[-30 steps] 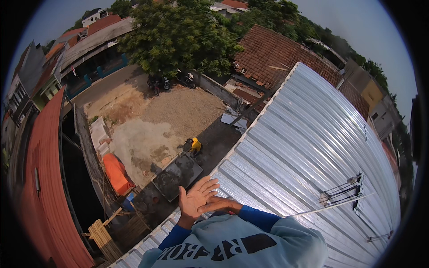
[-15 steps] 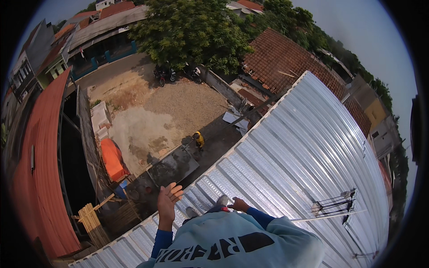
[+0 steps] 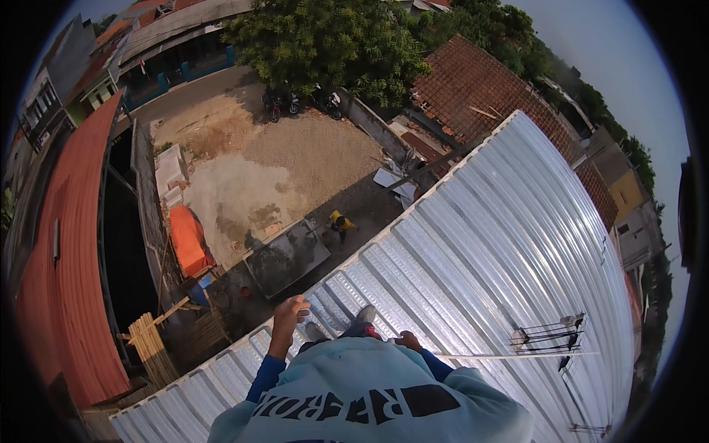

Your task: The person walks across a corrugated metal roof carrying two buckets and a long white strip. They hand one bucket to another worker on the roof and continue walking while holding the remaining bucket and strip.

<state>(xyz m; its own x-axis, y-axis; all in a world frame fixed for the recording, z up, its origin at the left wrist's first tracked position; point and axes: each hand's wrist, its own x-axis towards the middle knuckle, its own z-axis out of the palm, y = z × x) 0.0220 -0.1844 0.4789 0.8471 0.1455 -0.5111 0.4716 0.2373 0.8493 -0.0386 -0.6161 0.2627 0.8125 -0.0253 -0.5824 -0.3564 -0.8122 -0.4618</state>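
Note:
My left hand (image 3: 288, 323) is raised in front of my body near the roof's lower edge, its fingers curled in and nothing visible in them. Close to my right hip is my right hand (image 3: 407, 340), dark and partly in shade. Its fingers look bent, and whatever they may hold is hidden. Both hands are above the ribbed silver metal roof (image 3: 473, 244), where my shoes (image 3: 365, 314) stand close to its edge. A thin pale strip (image 3: 517, 356) lies across the ribs to the right of my right arm; its near end is hidden by the sleeve.
Past the roof edge is a drop to a yard (image 3: 310, 162). A person in yellow (image 3: 341, 222) is down there by a grey slab (image 3: 288, 258). Dark rods (image 3: 546, 334) lie on the roof at right. An orange tarp (image 3: 190, 240) and bamboo poles (image 3: 151, 343) are below left.
My left hand's spread fingers have curled in, and the hand has moved slightly right. My right hand has shifted a little right. The person below has turned and bent over.

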